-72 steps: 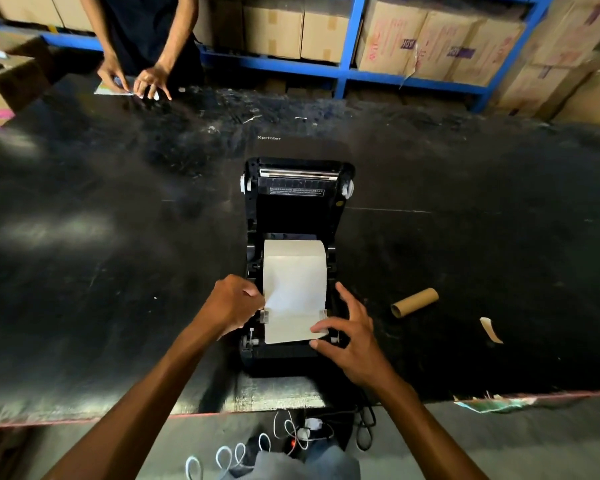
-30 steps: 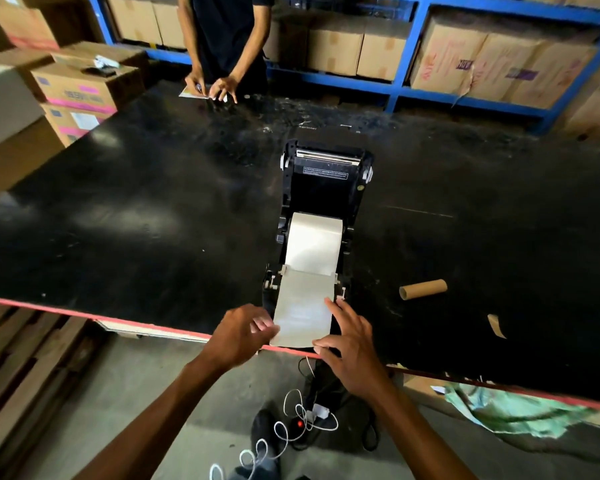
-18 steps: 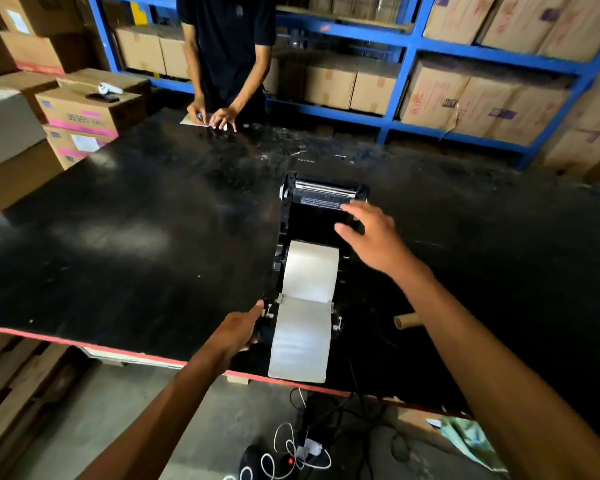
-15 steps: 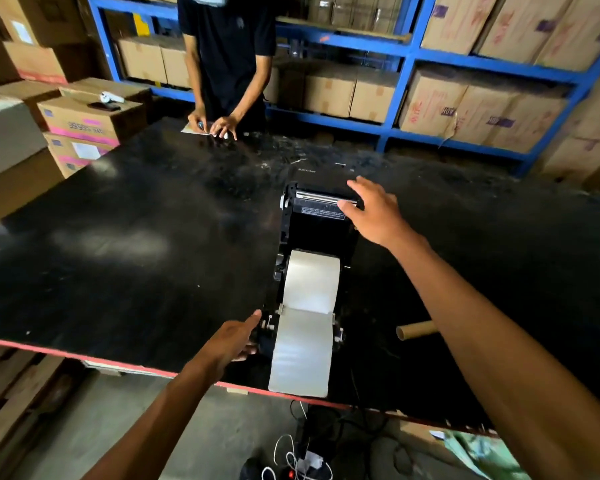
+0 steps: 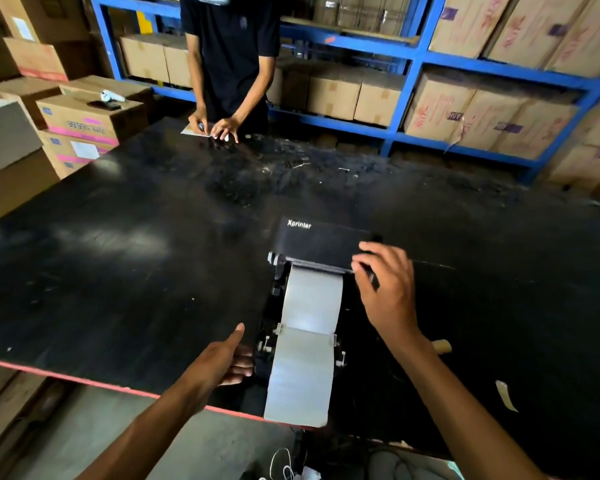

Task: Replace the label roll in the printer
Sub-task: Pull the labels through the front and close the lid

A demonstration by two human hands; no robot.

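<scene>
The black label printer (image 5: 321,242) sits near the front edge of the black table (image 5: 136,258). Its lid is tilted partway down over the white label roll (image 5: 312,296). A strip of label paper (image 5: 300,379) runs out the front and hangs past the table edge. My right hand (image 5: 385,285) grips the lid's right front corner. My left hand (image 5: 226,362) rests against the printer's left front side, fingers apart, thumb raised.
An empty cardboard core (image 5: 442,346) lies right of the printer, partly hidden by my right arm. A paper scrap (image 5: 506,396) lies further right. A person (image 5: 229,64) stands at the far side, hands on a paper. Boxes fill blue shelves (image 5: 413,60); cables (image 5: 284,465) hang below.
My right hand has pulled the printer lid from upright down toward the roll. My left hand stays at the printer's left front. The view has moved closer.
</scene>
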